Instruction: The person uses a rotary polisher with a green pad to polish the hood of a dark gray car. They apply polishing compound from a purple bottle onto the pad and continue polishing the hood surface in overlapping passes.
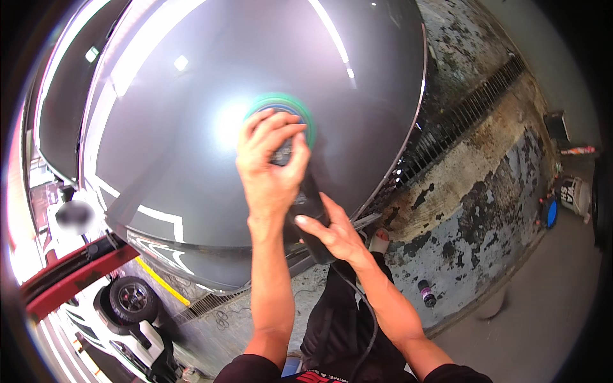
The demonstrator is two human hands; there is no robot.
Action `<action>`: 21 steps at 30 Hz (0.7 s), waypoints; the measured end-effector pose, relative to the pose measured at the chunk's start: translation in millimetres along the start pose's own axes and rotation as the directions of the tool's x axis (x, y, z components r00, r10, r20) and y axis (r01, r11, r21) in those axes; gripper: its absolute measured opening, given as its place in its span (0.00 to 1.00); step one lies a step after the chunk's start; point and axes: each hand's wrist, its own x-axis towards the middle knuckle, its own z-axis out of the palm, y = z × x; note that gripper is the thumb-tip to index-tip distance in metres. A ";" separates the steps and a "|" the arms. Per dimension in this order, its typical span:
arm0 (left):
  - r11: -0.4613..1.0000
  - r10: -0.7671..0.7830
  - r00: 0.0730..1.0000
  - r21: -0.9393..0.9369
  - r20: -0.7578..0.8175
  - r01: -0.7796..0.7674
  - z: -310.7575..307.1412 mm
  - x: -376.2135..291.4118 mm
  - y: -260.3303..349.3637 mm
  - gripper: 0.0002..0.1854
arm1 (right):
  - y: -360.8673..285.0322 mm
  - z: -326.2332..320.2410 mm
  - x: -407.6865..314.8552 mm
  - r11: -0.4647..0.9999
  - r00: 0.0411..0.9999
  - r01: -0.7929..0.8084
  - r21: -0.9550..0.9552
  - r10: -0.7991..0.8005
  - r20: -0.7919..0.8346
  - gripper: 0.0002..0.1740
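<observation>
A black corded polishing machine [310,191] lies with its round green pad [282,101] against the glossy dark grey hood of a car [191,143]. My left hand [273,158] grips the machine's head from above, fingers curled over it near the pad. My right hand [333,230] is wrapped around the rear of the black body, thumb on top. From its back end a black power cord [366,301] runs down past my right forearm. Bright lamp reflections show on the hood around the pad. My left palm hides part of the machine's head.
Drain grating [459,115] crosses the stained floor at right. A small dark bottle [426,293] stands by my legs. A white container [574,194] is near the wall. At lower left are a red metal beam [81,282], a white vehicle's wheel [131,297] and a person [72,230].
</observation>
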 end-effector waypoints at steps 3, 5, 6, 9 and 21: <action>1.000 0.012 1.000 0.015 -0.006 -0.012 16.7 -13.3 5.3 0.09 | 4.6 -15.8 -9.1 0.996 0.998 -0.056 0.063 0.055 0.015 0.36; 1.000 0.004 1.000 0.004 -0.001 -0.004 23.7 -20.0 8.9 0.09 | 6.7 -24.1 -13.9 0.993 0.995 -0.093 0.068 0.092 0.028 0.35; 1.000 -0.005 1.000 0.008 0.006 0.005 29.1 -22.5 11.9 0.10 | 7.6 -30.3 -16.9 0.991 0.994 -0.112 0.072 0.110 0.028 0.34; 1.000 -0.007 1.000 0.022 0.030 0.006 42.5 -29.6 23.5 0.12 | 6.9 -43.4 -24.1 0.978 0.985 -0.171 0.116 0.168 0.032 0.32; 1.000 0.021 0.998 -0.002 0.066 -0.021 87.6 -54.7 46.2 0.09 | 32.6 -89.3 -43.2 0.980 0.992 -0.124 0.153 0.128 -0.012 0.27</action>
